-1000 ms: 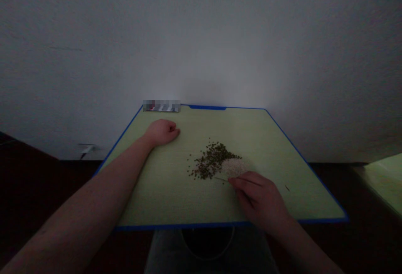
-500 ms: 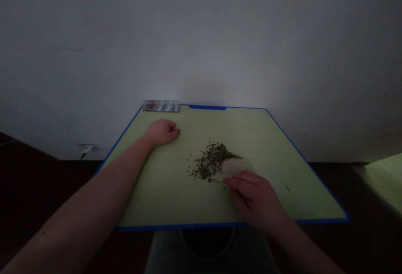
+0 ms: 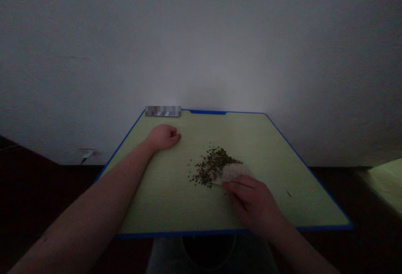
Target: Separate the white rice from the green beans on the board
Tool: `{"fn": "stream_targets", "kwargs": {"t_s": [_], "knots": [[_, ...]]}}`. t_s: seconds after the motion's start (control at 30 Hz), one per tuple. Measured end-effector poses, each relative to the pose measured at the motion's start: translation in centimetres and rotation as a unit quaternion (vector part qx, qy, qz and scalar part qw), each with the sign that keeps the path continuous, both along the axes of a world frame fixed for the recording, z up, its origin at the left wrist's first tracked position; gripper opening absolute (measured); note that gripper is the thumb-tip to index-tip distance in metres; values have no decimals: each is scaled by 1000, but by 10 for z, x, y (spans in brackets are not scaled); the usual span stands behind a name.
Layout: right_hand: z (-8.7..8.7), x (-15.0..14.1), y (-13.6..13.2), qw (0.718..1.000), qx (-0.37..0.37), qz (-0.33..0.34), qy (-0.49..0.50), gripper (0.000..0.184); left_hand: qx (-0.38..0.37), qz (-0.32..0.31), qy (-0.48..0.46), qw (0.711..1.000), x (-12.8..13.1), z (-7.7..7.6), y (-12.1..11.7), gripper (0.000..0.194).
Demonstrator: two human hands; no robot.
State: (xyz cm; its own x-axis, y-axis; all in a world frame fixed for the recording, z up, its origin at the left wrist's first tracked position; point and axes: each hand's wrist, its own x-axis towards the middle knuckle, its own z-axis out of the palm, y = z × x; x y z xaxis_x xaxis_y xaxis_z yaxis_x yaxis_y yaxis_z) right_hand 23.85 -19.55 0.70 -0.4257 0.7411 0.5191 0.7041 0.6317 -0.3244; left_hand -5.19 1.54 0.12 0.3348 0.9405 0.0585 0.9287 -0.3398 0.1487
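"Dark grains (image 3: 216, 161) first: where are they in the head view?"

"Spread over the middle of the pale green table (image 3: 163, 198), densest at the centre and scattered towards the left. The pale grains (image 3: 233, 170) are heaped against their right side, partly hidden by the right hand (image 3: 255, 198)."

"And what has just changed there?"

"A small shift. The right hand has slid a little leftward over the last second, so the tip of its thin stick (image 3: 216, 184) now reaches the near edge of the dark grains. I'd judge that puts the tip in range of individual grains at the border of the two heaps. Whether it is touching one, I cannot tell."

"How are the fingers set?"

"On the right, thumb and forefinger are pinched together on the stick; the others are tucked in behind. The left hand (image 3: 162, 137) rests on the table well apart from both heaps, its fingers curled into a loose fist. I see nothing in it, though its inside is hidden."

"Anything else nearby?"

"A dark sliver (image 3: 289, 194) lies off to the right, and a blurred-out flat item (image 3: 163, 112) sits at the far left corner. The picture is too dim to name either."
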Motion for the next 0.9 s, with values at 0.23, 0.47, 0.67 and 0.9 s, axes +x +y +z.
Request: {"fn": "stream_targets", "kwargs": {"t_s": [0.23,0.47,0.67,0.9], "knots": [[0,-2,0,999,-30,15,6,31,4,-5,4,1000,1,1,-1,37],[5,3,-9,995,-93,17,13,32,7,-8,8,1000,-1,-1,1,38],[11,16,-9,985,-161,-54,38,32,-1,-10,-11,1000,0,0,0,37],[5,12,-8,960,-252,-111,43,36,-1,-7,-7,1000,0,-1,1,37]]}}
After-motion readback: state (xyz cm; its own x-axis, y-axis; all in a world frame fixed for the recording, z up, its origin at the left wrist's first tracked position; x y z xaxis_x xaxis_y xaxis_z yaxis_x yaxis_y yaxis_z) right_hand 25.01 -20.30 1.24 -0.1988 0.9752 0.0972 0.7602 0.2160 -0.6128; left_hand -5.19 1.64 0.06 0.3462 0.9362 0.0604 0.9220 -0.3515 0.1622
